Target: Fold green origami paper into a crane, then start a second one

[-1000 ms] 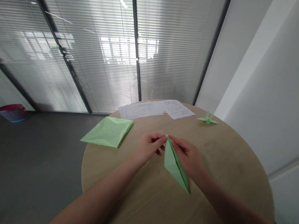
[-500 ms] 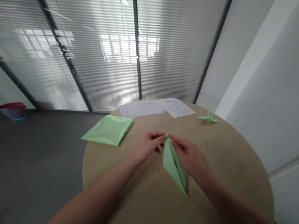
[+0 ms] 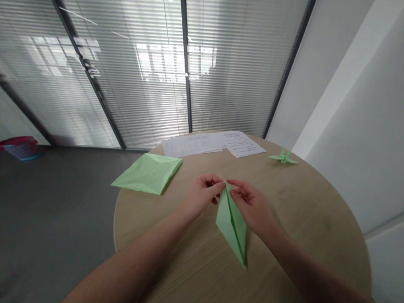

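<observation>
A pale green sheet of origami paper (image 3: 230,222), folded into a long kite shape with a slit down its middle, hangs slantwise over the table with its lower point toward me. My left hand (image 3: 203,195) pinches its top tip between thumb and fingers. At the upper right edge, just beside that tip, my right hand (image 3: 252,205) has its thumb and index finger closed on the paper. Some curled fingers of both hands are partly hidden.
The round wooden table (image 3: 288,215) carries a larger green paper piece (image 3: 150,173) at left, overhanging the edge. Printed sheets (image 3: 195,144) lie at the back, and a green paper crane (image 3: 284,157) at back right. A red and blue basket (image 3: 20,147) stands on the floor.
The folded paper's lower point has swung a little to the left and hangs more upright. Both hands stay near its top tip, the right one shifted slightly.
</observation>
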The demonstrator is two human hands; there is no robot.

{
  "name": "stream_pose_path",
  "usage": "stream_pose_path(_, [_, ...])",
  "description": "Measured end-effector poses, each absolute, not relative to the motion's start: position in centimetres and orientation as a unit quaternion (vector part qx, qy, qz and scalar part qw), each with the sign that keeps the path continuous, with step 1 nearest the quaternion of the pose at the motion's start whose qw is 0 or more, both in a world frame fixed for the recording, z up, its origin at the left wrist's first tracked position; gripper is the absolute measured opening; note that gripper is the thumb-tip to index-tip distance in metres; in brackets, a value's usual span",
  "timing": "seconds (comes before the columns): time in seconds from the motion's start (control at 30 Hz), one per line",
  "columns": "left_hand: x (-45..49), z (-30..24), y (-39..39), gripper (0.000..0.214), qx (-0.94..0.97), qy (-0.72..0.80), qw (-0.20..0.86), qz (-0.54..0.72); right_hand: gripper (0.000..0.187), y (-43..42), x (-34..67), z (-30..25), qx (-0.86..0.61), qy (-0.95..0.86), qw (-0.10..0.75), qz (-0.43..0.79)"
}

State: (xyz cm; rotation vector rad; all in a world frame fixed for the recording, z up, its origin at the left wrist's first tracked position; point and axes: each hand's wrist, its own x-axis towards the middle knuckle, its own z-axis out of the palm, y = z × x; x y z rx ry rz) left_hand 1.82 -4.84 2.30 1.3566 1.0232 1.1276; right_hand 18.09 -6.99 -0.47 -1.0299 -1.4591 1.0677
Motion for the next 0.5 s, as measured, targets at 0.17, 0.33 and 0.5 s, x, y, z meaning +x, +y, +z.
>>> stream_pose_path(0.17, [2.03,2.22,-4.85,0.017,0.572,0.421,0.511,0.484,0.036,-6.87,17.85,-0.43,-0.415,-0.578,0.49,0.504])
stream_pose_path(0.33, [1.98,1.75,-4.4,0.024,0.586,0.429,0.513,0.457,0.036,-6.91,17.88,-0.01,-0.419,-0.544,0.501,0.526])
stream_pose_path(0.5, [1.86,1.49,-4.17,0.023,0.627,0.445,0.445,0.459,0.035,-7.05,17.67,-0.02,-0.422,-0.543,0.494,0.531])
